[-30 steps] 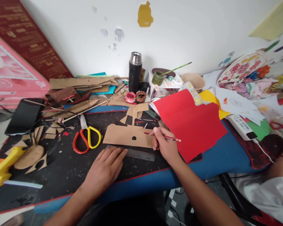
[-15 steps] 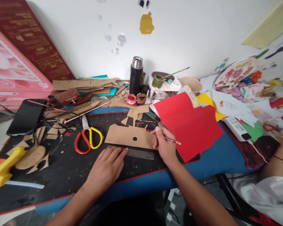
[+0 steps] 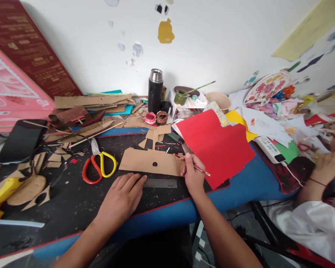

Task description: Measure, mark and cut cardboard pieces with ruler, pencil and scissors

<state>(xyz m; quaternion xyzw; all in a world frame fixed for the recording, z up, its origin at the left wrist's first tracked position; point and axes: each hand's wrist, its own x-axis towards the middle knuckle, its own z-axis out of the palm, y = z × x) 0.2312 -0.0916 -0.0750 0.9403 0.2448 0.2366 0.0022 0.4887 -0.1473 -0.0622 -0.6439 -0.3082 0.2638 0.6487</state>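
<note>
My left hand (image 3: 125, 193) lies palm down with its fingers stretched out, its fingertips on the left part of a clear ruler (image 3: 162, 183). That part of the ruler is hidden under the hand. Just beyond the ruler is a strip of brown cardboard (image 3: 139, 160) with a small round hole near its middle. At the strip's right end, my right hand (image 3: 193, 173) is closed around a thin dark pencil (image 3: 201, 171). The pencil leans over with one end pointing left above the cardboard and the other toward the red paper (image 3: 220, 149).
Scissors (image 3: 102, 167) with red and yellow handles lie left of the strip. A yellow glue gun (image 3: 5, 195) is farther left. Behind stand a black flask (image 3: 155, 91) and small paint pots (image 3: 150, 118). Another person's arm (image 3: 318, 178) rests at the right.
The view has turned slightly right, so things appear farther left. The ruler now lies at a slightly flatter angle. My right hand still holds the pencil.
</note>
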